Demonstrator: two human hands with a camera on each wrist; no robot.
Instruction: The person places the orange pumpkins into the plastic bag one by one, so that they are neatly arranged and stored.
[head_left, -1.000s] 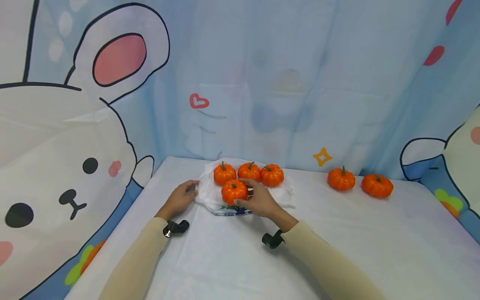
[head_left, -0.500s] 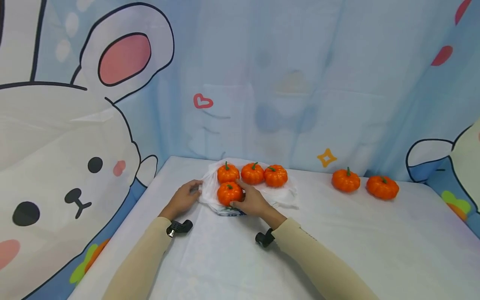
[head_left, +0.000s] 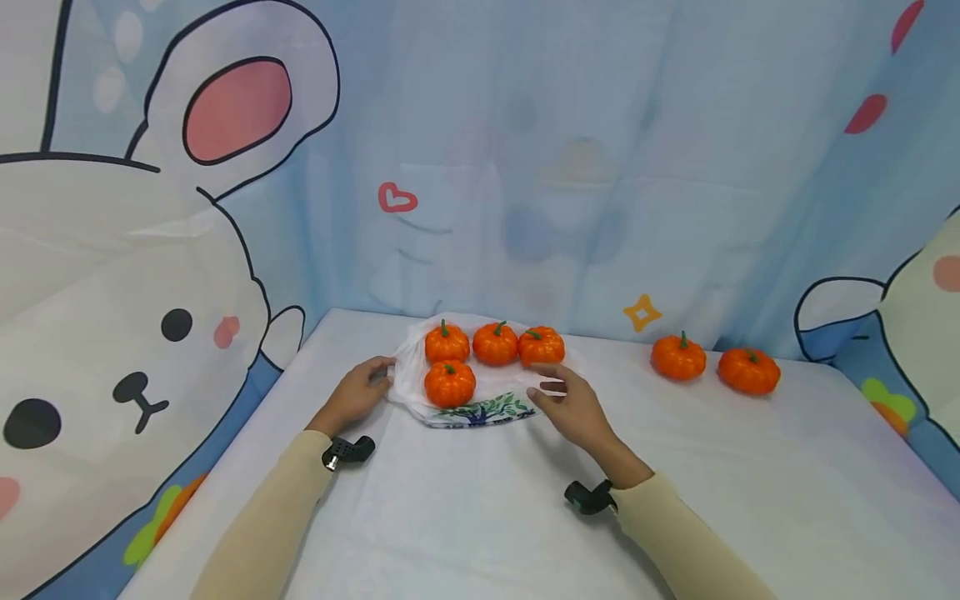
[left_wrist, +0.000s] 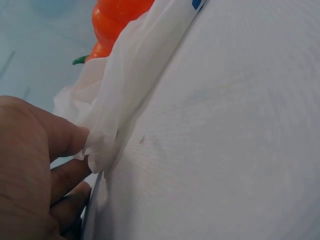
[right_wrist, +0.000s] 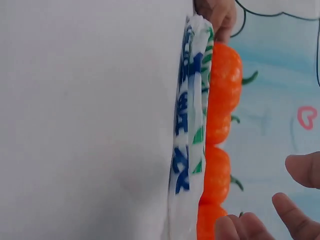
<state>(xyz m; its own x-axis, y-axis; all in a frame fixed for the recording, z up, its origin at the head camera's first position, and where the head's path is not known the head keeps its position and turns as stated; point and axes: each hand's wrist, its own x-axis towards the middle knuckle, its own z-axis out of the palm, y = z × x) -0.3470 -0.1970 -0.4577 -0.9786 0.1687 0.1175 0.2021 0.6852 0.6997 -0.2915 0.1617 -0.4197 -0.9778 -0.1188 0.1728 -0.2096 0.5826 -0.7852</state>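
Note:
A white plastic bag (head_left: 491,383) with a blue and green print lies flat on the table. On it sit small orange pumpkins with green stems: one pumpkin (head_left: 450,384) in front at the left, and behind it a row of a left pumpkin (head_left: 447,343), a middle pumpkin (head_left: 495,344) and a right pumpkin (head_left: 542,345). My left hand (head_left: 357,393) pinches the bag's left edge between thumb and fingers, as the left wrist view shows. My right hand (head_left: 576,410) holds nothing, its fingers spread near the bag's right side.
Two more pumpkins stand apart at the back right of the table, a rounder pumpkin (head_left: 678,358) and a flatter pumpkin (head_left: 748,372). A blue curtain (head_left: 555,167) with cartoon prints hangs behind the white-covered table (head_left: 465,517).
My right hand has shifted the front pumpkin left on the bag, let go of it and drawn away to the right. The left hand has stayed at the bag's edge.

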